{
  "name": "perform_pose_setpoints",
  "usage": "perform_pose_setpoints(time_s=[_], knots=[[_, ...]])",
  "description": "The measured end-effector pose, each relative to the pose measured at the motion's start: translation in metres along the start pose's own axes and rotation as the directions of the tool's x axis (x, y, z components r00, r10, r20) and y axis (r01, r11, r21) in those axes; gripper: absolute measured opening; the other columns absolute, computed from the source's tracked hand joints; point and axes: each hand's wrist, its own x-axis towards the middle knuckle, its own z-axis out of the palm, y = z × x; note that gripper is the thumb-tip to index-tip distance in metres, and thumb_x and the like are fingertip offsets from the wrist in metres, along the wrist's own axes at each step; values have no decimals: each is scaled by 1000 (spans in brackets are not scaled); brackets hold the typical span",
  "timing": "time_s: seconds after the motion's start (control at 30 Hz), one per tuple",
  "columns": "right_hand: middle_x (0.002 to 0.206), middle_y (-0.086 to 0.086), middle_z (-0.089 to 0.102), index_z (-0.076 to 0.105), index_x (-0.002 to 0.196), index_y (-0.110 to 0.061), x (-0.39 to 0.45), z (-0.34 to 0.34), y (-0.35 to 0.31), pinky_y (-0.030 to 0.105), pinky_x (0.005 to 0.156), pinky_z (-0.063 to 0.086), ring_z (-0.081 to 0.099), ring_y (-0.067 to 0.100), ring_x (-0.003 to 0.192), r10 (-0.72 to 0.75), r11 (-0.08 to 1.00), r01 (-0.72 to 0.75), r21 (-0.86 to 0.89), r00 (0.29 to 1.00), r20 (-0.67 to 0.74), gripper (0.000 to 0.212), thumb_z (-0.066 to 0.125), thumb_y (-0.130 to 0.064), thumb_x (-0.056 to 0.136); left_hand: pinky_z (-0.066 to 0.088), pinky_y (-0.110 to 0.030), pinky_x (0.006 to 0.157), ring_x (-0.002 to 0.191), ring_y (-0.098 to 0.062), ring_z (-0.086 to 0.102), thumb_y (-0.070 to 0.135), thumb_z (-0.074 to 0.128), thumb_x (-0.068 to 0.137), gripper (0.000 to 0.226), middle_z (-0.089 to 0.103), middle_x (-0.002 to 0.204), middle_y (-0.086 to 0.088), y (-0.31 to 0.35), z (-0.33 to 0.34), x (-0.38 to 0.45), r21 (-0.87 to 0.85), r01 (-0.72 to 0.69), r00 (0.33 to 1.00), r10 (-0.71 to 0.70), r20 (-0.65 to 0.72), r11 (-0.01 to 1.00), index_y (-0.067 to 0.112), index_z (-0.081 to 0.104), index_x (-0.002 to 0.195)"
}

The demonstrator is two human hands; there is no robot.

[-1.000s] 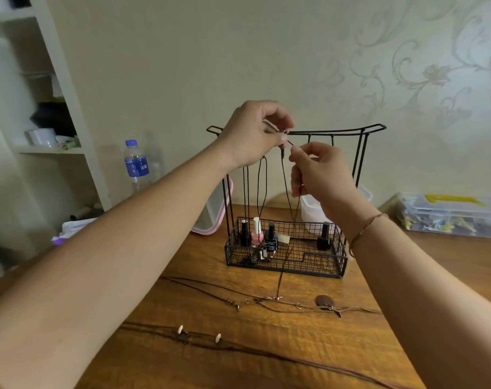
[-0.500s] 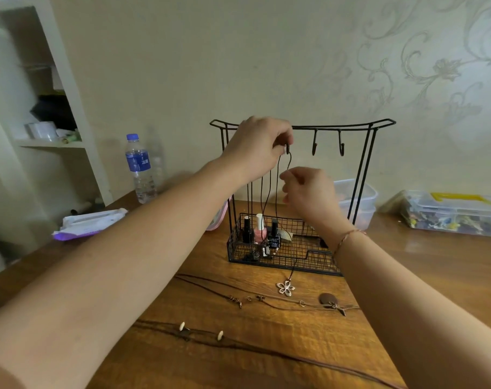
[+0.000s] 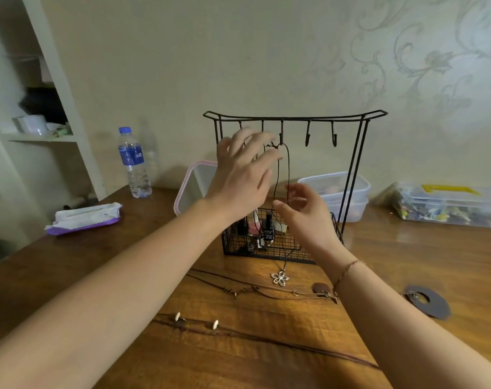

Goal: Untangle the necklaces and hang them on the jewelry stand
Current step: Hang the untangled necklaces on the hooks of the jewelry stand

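Note:
A black wire jewelry stand [image 3: 359, 164] with a row of hooks and a mesh basket base stands on the wooden table. A black cord necklace [image 3: 288, 169] hangs from the middle hook, its white flower pendant [image 3: 280, 278] resting on the table in front of the basket. My left hand [image 3: 243, 175] hovers open with spread fingers just left of the cord. My right hand [image 3: 306, 214] is open and lower, beside the cord's hanging strands. Two brown cord necklaces lie on the table: one with metal links and a brown disc [image 3: 266, 290], one with white beads [image 3: 196, 324].
Nail polish bottles [image 3: 262, 230] stand in the basket. A water bottle [image 3: 133, 164] and a wipes pack [image 3: 84, 217] are at the left, plastic containers [image 3: 348, 192] behind the stand, a clear box [image 3: 446, 206] at the right, a dark disc [image 3: 428, 303] near my right forearm.
The black cord went onto the middle hook and both hands let go of it. My left hand opened and drew back; my right hand dropped lower. The pendant now rests on the table.

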Motion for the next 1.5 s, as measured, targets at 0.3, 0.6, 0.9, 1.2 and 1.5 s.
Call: perform_pose_setpoints(time_s=[0.3, 0.6, 0.9, 1.2, 1.5], knots=[[129, 6, 64, 25, 153, -13, 31, 11, -1, 41, 104, 48, 61, 19, 119, 81, 955, -128, 268, 980, 180, 74, 67, -22, 93, 33, -35, 93, 106, -26, 62, -4, 55, 92, 28, 73, 103, -7, 15, 2, -35, -216, 265, 948, -213, 237, 940, 8, 61, 116], [107, 14, 70, 68, 101, -18, 35, 19, -8, 52, 97, 52, 66, 32, 105, 57, 949, -105, 298, 985, 166, 23, 64, -36, 88, 50, -23, 82, 94, -10, 60, 7, 45, 102, 20, 62, 103, 6, 18, 4, -48, -332, 540, 823, -401, 402, 774, 17, 58, 113], [57, -6, 53, 61, 108, -4, -12, 15, 4, 21, 44, 41, 45, 8, 46, -39, 902, -4, 431, 995, 91, 32, 42, -29, 106, 56, -36, 78, 94, -15, 67, 27, 37, 107, 29, 70, 100, 1, 36, 0, -34, -575, 756, 633, -573, 521, 312, 16, 64, 108], [70, -6, 58, 54, 81, -16, -56, 16, 43, 24, 55, 42, 52, 12, 60, -227, 915, 338, -222, 883, 410, 22, 46, -12, 101, 53, -33, 80, 73, -18, 65, 17, 33, 109, 33, 62, 66, 0, 63, -4, -43, -607, 756, 650, -393, 651, 245, 10, 62, 94], [93, -13, 68, 66, 97, -21, -55, 7, 43, 13, 74, 48, 62, -3, 85, -166, 963, 214, -163, 949, 268, 13, 64, -16, 86, 50, -25, 72, 69, -12, 58, 19, 39, 107, 31, 60, 69, 0, 60, -6, -44, -571, 786, 615, -400, 680, 237, 7, 66, 97]])
